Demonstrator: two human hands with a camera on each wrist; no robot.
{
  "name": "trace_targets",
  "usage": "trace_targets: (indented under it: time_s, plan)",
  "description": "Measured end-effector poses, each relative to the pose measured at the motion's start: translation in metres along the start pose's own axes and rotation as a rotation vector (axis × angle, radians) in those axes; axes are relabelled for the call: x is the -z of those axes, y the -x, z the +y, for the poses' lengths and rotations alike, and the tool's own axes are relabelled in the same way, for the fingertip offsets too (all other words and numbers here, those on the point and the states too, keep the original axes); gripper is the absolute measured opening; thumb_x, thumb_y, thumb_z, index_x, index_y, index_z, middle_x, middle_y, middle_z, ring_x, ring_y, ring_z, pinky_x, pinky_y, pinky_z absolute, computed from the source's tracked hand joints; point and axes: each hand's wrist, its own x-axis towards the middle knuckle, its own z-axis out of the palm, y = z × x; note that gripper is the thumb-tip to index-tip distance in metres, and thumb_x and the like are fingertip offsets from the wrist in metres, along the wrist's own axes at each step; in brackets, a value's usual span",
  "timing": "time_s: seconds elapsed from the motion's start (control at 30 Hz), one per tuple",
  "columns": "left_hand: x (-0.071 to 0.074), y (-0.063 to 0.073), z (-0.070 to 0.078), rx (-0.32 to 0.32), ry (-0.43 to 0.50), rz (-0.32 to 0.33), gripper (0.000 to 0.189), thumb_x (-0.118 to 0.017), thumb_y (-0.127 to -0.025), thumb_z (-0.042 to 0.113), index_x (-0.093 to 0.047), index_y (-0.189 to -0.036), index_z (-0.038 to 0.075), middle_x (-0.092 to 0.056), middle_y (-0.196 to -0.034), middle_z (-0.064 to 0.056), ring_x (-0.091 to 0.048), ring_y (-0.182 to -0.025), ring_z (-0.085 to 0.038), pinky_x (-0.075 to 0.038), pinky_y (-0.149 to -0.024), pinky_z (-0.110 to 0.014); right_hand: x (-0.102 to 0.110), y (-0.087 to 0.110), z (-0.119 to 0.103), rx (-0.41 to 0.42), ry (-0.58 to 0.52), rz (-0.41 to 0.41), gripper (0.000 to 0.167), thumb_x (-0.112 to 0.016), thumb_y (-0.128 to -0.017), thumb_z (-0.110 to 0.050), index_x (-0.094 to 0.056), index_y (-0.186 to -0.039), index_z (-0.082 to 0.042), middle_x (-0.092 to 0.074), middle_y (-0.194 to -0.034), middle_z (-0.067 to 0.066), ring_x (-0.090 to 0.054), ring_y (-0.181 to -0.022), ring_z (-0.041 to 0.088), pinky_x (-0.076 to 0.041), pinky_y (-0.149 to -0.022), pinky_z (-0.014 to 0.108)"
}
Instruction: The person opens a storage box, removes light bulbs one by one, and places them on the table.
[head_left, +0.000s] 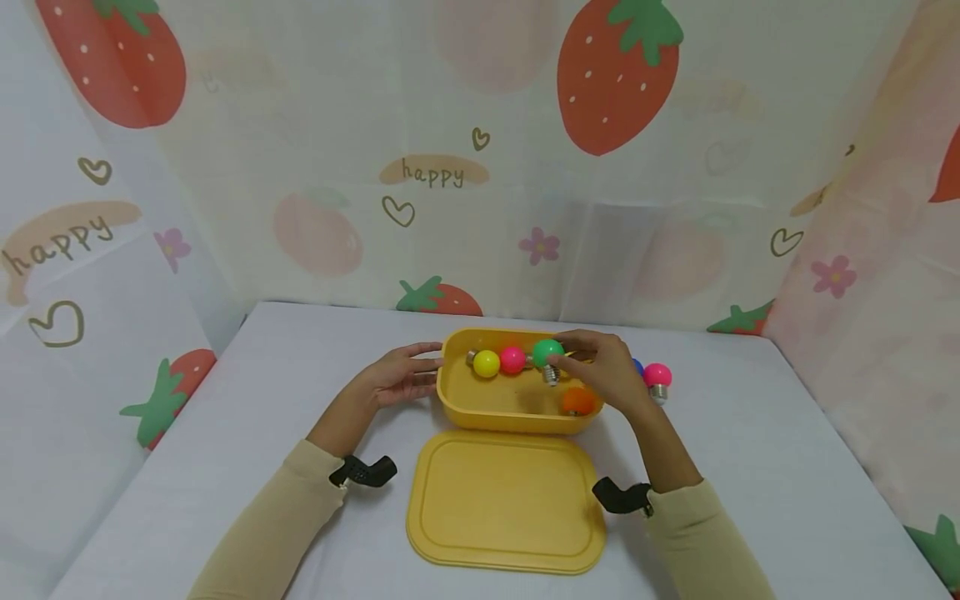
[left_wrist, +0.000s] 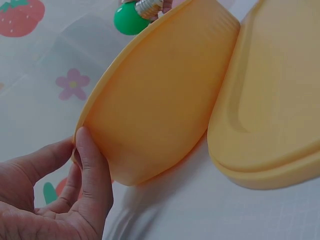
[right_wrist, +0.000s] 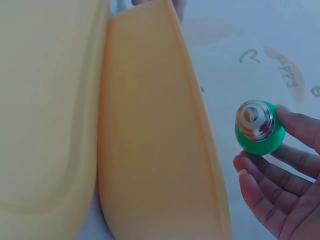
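A yellow plastic box (head_left: 517,421) holds a yellow bulb (head_left: 486,363), a pink bulb (head_left: 512,359) and an orange bulb (head_left: 579,401). Above its right half, my right hand (head_left: 600,367) pinches a small green light bulb (head_left: 548,353) between thumb and fingers. In the right wrist view the green bulb (right_wrist: 261,127) shows its silver screw base towards the camera. At the box's left end, my left hand (head_left: 401,375) holds the rim with its fingertips; the left wrist view shows the left hand (left_wrist: 75,185) at the box's edge.
A flat yellow lid (head_left: 506,500) lies on the white-covered table (head_left: 750,467), in front of the box. Right of the box, partly behind the right hand, are a blue bulb (head_left: 638,367) and another pink bulb (head_left: 657,377). A strawberry-patterned cloth (head_left: 517,192) hangs behind.
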Motion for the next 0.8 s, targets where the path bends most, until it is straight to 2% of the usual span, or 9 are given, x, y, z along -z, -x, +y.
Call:
trace_targets:
  time_s: [0.3, 0.57, 0.73, 0.8]
  plan:
    - [-0.002, 0.004, 0.001, -0.002, -0.006, 0.002, 0.055, -0.062, -0.102, 0.010, -0.041, -0.153, 0.012, -0.064, -0.112, -0.013, -0.066, -0.088, -0.018, -0.062, -0.074, -0.027, 0.021, 0.002, 0.005, -0.042, -0.027, 0.049, 0.040, -0.077, -0.093, -0.031, -0.071, -0.124, -0.007, -0.073, -0.113, 0.012, -0.069, -0.097, 0.028, -0.059, -0.077, 0.025]
    - [-0.003, 0.004, 0.005, -0.010, -0.002, 0.002, 0.056, -0.063, -0.102, 0.010, -0.041, -0.153, 0.012, -0.064, -0.112, -0.013, -0.066, -0.087, -0.019, -0.062, -0.075, -0.028, 0.044, 0.006, 0.011, -0.098, -0.016, 0.102, 0.049, -0.074, -0.093, -0.044, -0.068, -0.129, -0.012, -0.071, -0.119, 0.010, -0.069, -0.106, 0.026, -0.059, -0.084, 0.025]
    - [-0.002, 0.003, 0.002, -0.013, -0.008, -0.014, 0.056, -0.062, -0.102, 0.008, -0.040, -0.154, 0.011, -0.065, -0.112, -0.013, -0.066, -0.087, -0.018, -0.062, -0.073, -0.027, 0.057, 0.012, 0.019, -0.115, -0.042, 0.134, 0.052, -0.072, -0.094, -0.046, -0.067, -0.132, -0.011, -0.070, -0.121, 0.013, -0.069, -0.108, 0.026, -0.058, -0.082, 0.020]
    - [-0.001, 0.004, 0.001, -0.018, -0.010, -0.019, 0.057, -0.062, -0.102, 0.009, -0.040, -0.154, 0.011, -0.065, -0.112, -0.013, -0.067, -0.086, -0.018, -0.061, -0.072, -0.026, 0.062, 0.013, 0.021, -0.115, -0.051, 0.139, 0.053, -0.072, -0.094, -0.045, -0.066, -0.133, -0.011, -0.069, -0.122, 0.014, -0.069, -0.106, 0.027, -0.059, -0.082, 0.023]
